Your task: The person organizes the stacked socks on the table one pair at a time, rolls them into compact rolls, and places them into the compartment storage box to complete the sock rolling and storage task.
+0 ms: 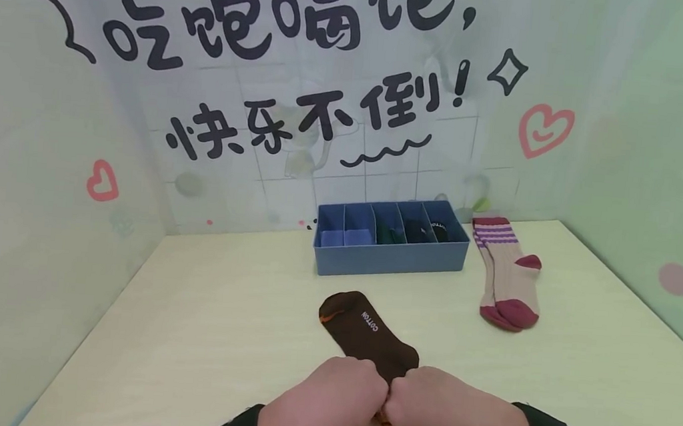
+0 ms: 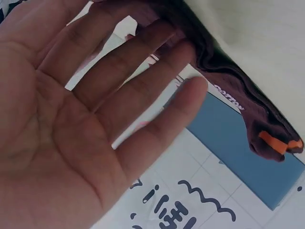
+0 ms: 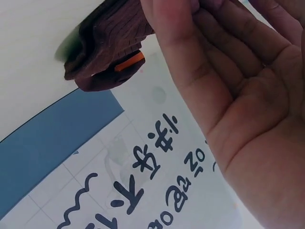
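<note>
Brown socks point(image 1: 362, 328) with orange trim and the word COTTON lie at the near middle of the table, one layered on the other. My left hand point(image 1: 333, 396) and right hand point(image 1: 452, 409) meet knuckle to knuckle over their near end and grip it. In the left wrist view, the left hand's fingers point(image 2: 143, 86) reach to the brown fabric point(image 2: 224, 78); its thumb is mostly cut off. In the right wrist view the sock layers point(image 3: 109, 43) stick out past the right hand's index finger. The pinch itself is hidden from the head view.
Behind the socks stands a blue divided box point(image 1: 392, 260), with dark rolled items in its right-hand compartments. To its right lies a pair of beige socks point(image 1: 505, 273) with maroon toes and purple stripes. A printed curtain point(image 1: 229, 184) closes off the table's back.
</note>
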{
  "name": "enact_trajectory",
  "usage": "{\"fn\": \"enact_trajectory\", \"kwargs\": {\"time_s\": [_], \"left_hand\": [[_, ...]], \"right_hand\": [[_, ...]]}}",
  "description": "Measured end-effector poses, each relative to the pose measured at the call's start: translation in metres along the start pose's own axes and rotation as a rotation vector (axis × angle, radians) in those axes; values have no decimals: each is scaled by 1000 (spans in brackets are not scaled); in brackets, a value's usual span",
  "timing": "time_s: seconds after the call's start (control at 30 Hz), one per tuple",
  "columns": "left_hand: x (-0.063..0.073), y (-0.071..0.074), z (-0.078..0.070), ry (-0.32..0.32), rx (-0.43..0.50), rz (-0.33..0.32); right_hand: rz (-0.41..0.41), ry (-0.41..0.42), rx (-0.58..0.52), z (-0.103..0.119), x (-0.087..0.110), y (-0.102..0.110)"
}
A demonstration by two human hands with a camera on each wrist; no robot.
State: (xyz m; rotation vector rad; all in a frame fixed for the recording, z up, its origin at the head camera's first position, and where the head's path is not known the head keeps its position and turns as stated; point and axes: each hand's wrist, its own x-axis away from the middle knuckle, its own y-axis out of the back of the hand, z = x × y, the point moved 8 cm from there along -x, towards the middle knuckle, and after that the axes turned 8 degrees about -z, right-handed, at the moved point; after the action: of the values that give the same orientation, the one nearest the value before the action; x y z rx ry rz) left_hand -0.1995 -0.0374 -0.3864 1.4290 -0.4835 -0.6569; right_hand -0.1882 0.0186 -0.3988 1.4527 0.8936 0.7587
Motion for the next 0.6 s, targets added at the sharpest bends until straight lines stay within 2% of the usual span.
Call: {"fn": "enact_trajectory", "kwargs": {"time_s": [0.1, 0.2, 0.37, 0.47, 0.6], "left_hand": [[-1, 0, 3, 17, -37, -26], [-3, 0, 7, 24, -37, -18], [-5, -4, 8, 17, -41, 41], [-7, -1, 6, -29, -79, 3], [-9, 1, 5, -79, -105, -37]], "right_hand": [[-31, -2, 77, -2, -3, -1], [-19, -56, 36, -13, -6, -2], [44, -232, -335, -41, -9, -5], [78, -309, -508, -52, -9, -7], [137, -386, -632, -60, -9, -13]]}}
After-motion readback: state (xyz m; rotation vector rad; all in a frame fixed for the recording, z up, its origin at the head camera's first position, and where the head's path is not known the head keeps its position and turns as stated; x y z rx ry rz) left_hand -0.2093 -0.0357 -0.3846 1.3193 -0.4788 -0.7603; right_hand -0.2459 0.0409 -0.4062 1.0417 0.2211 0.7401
